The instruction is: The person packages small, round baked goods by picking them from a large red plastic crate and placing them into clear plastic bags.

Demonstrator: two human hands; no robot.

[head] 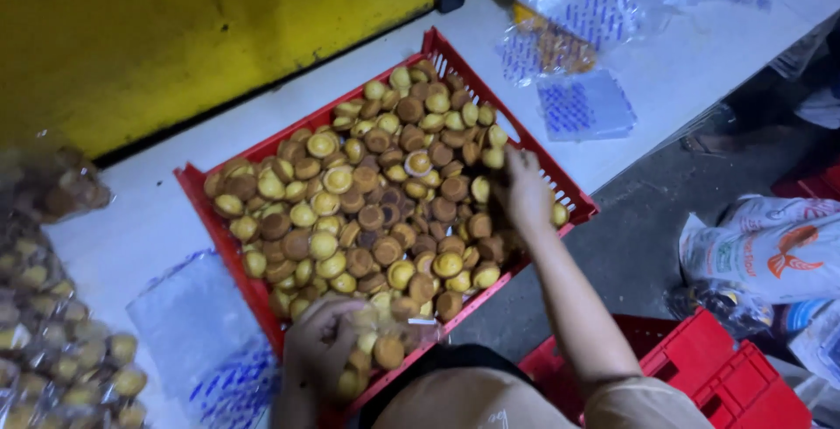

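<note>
A red plastic crate (455, 59) full of small round golden-brown cakes (376, 193) lies on a white table. My right hand (522, 191) reaches into the crate at its right side, fingers curled among the cakes; blur hides whether it grips any. My left hand (322, 346) is at the crate's near edge, holding a clear plastic bag (389, 341) that has several cakes in it.
Filled bags of cakes (52, 341) are piled at the left. Empty clear bags with blue print (584, 105) lie at the back right and near left (206, 341). A yellow wall (175, 26) stands behind. Red crates (726, 376) and printed sacks (770, 254) sit on the floor at right.
</note>
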